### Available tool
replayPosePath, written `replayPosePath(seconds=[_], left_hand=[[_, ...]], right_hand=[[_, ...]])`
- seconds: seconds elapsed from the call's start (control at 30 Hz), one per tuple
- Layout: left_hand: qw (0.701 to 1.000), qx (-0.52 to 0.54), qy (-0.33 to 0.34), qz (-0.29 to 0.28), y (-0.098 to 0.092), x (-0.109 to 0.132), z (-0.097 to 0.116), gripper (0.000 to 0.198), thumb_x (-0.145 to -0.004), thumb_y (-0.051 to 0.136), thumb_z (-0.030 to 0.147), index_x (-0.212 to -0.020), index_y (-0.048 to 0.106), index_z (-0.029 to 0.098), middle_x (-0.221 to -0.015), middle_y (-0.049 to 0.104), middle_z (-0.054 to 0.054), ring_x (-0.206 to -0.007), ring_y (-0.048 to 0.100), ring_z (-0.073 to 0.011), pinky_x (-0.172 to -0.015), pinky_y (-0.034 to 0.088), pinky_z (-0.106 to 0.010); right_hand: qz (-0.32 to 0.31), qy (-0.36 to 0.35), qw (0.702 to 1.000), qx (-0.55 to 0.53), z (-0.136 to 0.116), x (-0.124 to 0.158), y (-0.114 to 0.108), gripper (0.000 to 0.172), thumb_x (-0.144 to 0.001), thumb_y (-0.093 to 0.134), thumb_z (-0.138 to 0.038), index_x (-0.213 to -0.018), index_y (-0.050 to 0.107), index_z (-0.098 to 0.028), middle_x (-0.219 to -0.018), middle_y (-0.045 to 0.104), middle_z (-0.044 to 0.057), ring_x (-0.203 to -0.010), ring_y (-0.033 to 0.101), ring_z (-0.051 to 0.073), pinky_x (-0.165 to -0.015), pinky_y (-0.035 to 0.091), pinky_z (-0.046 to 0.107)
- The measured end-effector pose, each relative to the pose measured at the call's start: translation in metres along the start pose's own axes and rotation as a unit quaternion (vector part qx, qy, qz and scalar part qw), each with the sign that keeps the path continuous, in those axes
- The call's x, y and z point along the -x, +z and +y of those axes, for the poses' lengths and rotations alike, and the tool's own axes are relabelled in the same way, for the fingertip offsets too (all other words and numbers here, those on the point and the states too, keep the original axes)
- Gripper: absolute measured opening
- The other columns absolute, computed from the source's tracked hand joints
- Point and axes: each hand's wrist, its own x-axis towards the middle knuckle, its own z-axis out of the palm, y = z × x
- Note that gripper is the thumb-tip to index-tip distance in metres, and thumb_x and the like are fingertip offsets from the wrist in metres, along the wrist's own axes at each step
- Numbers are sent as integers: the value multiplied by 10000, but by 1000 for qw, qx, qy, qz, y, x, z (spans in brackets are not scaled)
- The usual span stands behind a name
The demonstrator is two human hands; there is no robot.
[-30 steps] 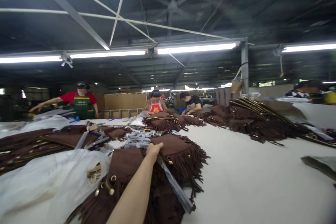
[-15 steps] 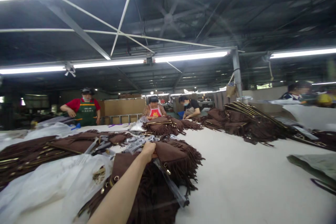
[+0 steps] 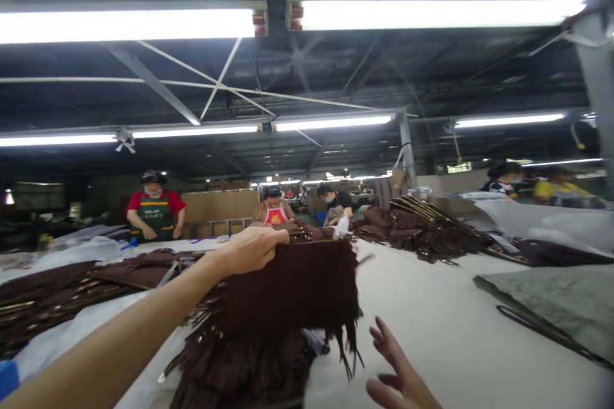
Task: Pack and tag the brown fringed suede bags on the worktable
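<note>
My left hand (image 3: 256,248) pinches the upper edge of a dark brown fringed bag (image 3: 297,284), holding it up in front of me with its strips dangling at the lower right. Below it on the table lies a pile of similar brown fringed pieces (image 3: 240,370), some with gold-coloured metal parts. My right hand (image 3: 396,374) is at the bottom, right of the raised bag and apart from it, fingers spread and holding nothing.
More brown pieces with gold zips are heaped at the left (image 3: 96,281) and at the back right (image 3: 422,227). White plastic sheeting (image 3: 62,326) covers part of the left side. A grey-green bag (image 3: 551,300) lies at the right on the white table (image 3: 432,307). Several people stand beyond.
My left hand has lifted a brown fringed bag off the pile. My right hand has come into view at the lower right. The camera view has tilted up slightly.
</note>
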Motion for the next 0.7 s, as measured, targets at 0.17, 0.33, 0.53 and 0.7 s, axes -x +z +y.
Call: replayPosePath(seconds=[0.17,0.33,0.53,0.7], left_hand=[[977,-183,111,-18,19,18,20,216,-799,434,37,-843,542,219,-821,615,-28,-766,552,-214,-673,356,-301],[955,-256,129,81,24,28,8,190,-917,410,92,-883,565,197,-856,624,-53,-811,539,-226,-748,385,-336],[978,-198,53,24,92,86,2,247,-891,410,30,-973,584,184,-1052,642,-75,-991,543,-244,-912,395,-396],[985,26,-106,-133,160,143,64,193,-862,450,91,-964,567,204,-1036,639,-49,-933,590,-186,-836,467,-293]], right_hand=[[1,-86,996,-2,-34,-21,30,514,-724,703,-556,-1108,686,-213,-955,746,117,-926,687,339,-751,588,434],[25,-170,984,56,-57,-42,25,305,-803,656,-467,-950,729,-210,-874,741,107,-886,682,324,-783,584,432],[-57,-288,896,333,-25,-21,8,241,-781,590,-129,-983,700,-202,-1079,669,121,-1044,621,262,-905,527,359],[-153,-251,852,433,26,19,14,260,-758,518,19,-740,623,-218,-785,638,26,-782,626,178,-690,515,225]])
